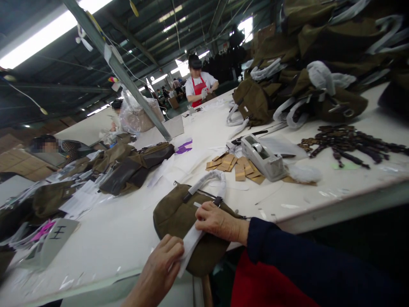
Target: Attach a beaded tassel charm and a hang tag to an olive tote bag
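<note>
Far L: heap of olive-green fabric bags (53, 199), blurry, cut off by frame. L hand (164, 261), forearm cropped at bottom, grips lower end of limp white strip (191, 241); fingertips partly hidden. Rounded olive-green fabric bag (169, 209) w/ white-wrapped handle (220, 176) lies under both hands, middle covered by strip & R hand (219, 221), which pinches strip's upper end; palm n/v. Stack of olive bags (258, 100), top R, cropped too. Edges: bag overhangs near edge of white tabletop (107, 230); surface btwn it & L heap gives room.
</note>
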A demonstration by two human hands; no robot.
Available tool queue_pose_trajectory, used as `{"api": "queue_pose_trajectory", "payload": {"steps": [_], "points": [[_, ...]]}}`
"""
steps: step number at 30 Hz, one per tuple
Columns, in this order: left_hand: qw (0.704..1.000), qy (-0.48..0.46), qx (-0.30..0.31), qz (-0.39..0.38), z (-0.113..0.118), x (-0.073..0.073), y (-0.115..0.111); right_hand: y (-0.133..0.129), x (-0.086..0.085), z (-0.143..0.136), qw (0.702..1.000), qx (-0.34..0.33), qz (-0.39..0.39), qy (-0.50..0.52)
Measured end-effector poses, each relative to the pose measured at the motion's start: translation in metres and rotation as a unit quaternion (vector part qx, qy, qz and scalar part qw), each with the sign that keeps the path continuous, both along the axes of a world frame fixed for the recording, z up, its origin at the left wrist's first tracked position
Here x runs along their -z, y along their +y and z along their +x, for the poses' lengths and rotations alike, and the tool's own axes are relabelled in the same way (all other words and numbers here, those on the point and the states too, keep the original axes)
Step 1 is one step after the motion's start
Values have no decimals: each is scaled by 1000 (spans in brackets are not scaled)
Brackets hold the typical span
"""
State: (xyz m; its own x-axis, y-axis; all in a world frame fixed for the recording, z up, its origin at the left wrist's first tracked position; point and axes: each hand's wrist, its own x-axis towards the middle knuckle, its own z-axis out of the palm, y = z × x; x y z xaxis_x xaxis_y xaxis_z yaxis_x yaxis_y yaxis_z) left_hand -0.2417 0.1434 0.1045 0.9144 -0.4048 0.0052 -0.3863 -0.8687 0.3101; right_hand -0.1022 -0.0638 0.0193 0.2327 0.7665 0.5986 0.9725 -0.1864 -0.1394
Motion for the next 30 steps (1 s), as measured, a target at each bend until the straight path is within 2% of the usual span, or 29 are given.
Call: {"api": "queue_pose_trajectory", "payload": {"steps": [4, 10, 16, 18, 20, 21, 22, 23, 24, 26, 27, 28, 29, 30], "points": [[993, 75, -60, -62, 3, -10, -7, 1, -1, 3, 1000, -14, -7, -2], [978, 101, -167, -80, 18, 4, -8, 0, -1, 2, 1000, -20, -3, -16], [961, 208, -167, -77, 34, 13, -7, -2, -14, -1, 999, -21, -24, -41], [950, 231, -191, -80, 39, 16, -9, -11, -18, -10, 1000, -9, 3, -14], [939, 244, -215, -111, 42, 16, -12, -26, -14, -28, 992, 30, 84, 88], [933, 252, -221, -133, 42, 16, -14, -35, -7, -41, 974, 62, 135, 170], [926, 260, -224, -156, 40, 15, -16, -43, 1, -55, 941, 96, 181, 271], [918, 270, -228, -178, 38, 13, -18, -51, 12, -71, 890, 126, 213, 384], [909, 280, -234, -201, 36, 13, -21, -56, 22, -87, 822, 140, 221, 506], [884, 303, -246, -258, 29, 11, -25, -59, 39, -114, 656, 102, 200, 721], [868, 314, -253, -290, 26, 11, -27, -56, 43, -123, 580, 64, 186, 791], [851, 323, -258, -323, 24, 10, -30, -51, 44, -128, 524, 28, 179, 832], [836, 329, -262, -353, 21, 9, -32, -44, 41, -128, 495, 8, 183, 849], [824, 327, -267, -378, 20, 7, -35, -37, 35, -125, 489, 6, 195, 850]]}}
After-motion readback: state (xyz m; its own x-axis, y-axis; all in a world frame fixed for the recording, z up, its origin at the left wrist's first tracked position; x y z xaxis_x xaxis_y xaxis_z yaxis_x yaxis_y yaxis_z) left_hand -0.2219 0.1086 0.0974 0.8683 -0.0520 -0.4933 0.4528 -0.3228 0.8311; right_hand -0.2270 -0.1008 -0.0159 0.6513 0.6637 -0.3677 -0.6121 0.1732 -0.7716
